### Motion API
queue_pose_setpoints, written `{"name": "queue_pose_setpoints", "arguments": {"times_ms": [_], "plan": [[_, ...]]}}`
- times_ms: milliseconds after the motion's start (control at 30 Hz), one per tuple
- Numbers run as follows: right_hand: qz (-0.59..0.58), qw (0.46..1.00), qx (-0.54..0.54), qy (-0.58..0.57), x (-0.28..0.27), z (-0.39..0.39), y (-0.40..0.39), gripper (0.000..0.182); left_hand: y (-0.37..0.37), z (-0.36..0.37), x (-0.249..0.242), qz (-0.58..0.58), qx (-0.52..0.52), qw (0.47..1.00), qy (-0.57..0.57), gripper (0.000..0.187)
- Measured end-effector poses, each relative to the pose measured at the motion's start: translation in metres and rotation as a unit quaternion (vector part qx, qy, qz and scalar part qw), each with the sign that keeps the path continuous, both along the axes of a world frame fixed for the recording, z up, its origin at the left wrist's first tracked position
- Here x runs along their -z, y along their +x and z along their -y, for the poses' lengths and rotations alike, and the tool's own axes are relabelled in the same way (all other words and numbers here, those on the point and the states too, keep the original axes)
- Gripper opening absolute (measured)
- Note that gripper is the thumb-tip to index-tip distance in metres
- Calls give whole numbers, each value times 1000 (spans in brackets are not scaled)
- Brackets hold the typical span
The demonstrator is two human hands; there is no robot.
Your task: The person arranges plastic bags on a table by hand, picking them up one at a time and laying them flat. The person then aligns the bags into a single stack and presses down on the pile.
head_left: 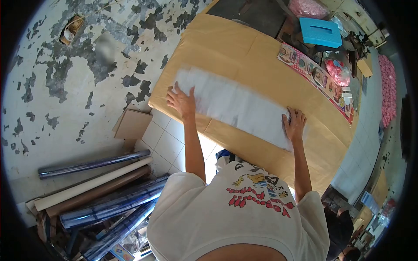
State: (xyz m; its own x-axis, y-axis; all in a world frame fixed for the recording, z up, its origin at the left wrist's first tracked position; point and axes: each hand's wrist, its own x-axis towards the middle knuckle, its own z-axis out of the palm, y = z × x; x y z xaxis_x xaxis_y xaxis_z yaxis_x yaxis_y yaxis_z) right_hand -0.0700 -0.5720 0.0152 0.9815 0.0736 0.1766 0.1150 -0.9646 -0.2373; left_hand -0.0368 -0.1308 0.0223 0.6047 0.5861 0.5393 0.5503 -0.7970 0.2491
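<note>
A long white sheet [239, 106] lies on the brown paper-covered table [261, 56], its outline partly blurred. At the sheet's left end is my left hand [181, 101], fingers spread, with the fingertips at its edge. My right hand [295, 125] rests at the right end of the sheet, thumb apart from the other fingers. Neither hand is closed round anything.
A printed strip [315, 76] runs along the table's far right side. Beyond it are a blue plastic container [321, 32] and a bag of pink items [337, 71]. Several long rolls [93, 182] lie on the lower left, near cardboard [133, 123] against the wall.
</note>
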Motion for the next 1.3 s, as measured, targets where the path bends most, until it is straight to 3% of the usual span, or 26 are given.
{"name": "queue_pose_setpoints", "arguments": {"times_ms": [100, 200, 300, 400, 433, 533, 633, 733, 833, 933, 967, 1067, 1100, 1200, 1233, 1300], "plan": [[1, 1000, 2, -2, 0, 0, -1, 43, 0, -28, 11, -20, 35, 999, -31, 31], [5, 1000, 6, 10, 0, 1, -1, 43, -2, -59, 18, -34, 141, 984, -106, 22], [10, 1000, 8, 17, 3, 2, -1, 43, 2, -78, 4, -10, 175, 984, -14, 20], [10, 1000, 8, 16, 0, 1, 0, 44, 21, -84, -49, -161, 66, 983, -51, 30], [8, 1000, 5, 14, 0, 0, 0, 44, 28, -91, -54, -153, 101, 980, -78, 38], [10, 1000, 7, 13, 0, 0, 0, 43, 45, -109, -41, -207, 175, 960, -70, 37], [22, 1000, 5, 15, 1, 2, 0, 41, 45, -110, -35, -255, 157, 948, -108, 32], [39, 999, 8, 16, 2, 3, -1, 41, 32, -78, -29, -109, 134, 983, -57, 33], [20, 999, 9, 26, -2, 1, -1, 42, 2, -23, -25, -103, 416, 903, 16, 41], [-2, 999, 4, 37, -7, 1, -2, 43, 1, -42, 16, -123, 437, 890, 51, 46], [3, 1000, 0, 31, -5, 1, -3, 43, 10, -59, 33, -60, 418, 903, 81, 41], [7, 1000, -12, 13, 0, 6, -1, 44, 25, -89, 33, -78, 360, 926, 83, 35], [1, 1000, -12, 12, 0, 7, -1, 43, 25, -87, 31, -30, 329, 941, 75, 33], [16, 1000, 9, 14, -8, 0, 4, 42, -10, -38, -8, 101, 95, 990, 25, 43], [25, 999, 23, 18, -10, -7, 6, 41, -25, -24, -7, 128, 19, 991, -42, 69], [125, 988, -54, 76, 9, -32, 34, 41, -33, 1, 30, 176, -49, 957, -225, 88]]}}
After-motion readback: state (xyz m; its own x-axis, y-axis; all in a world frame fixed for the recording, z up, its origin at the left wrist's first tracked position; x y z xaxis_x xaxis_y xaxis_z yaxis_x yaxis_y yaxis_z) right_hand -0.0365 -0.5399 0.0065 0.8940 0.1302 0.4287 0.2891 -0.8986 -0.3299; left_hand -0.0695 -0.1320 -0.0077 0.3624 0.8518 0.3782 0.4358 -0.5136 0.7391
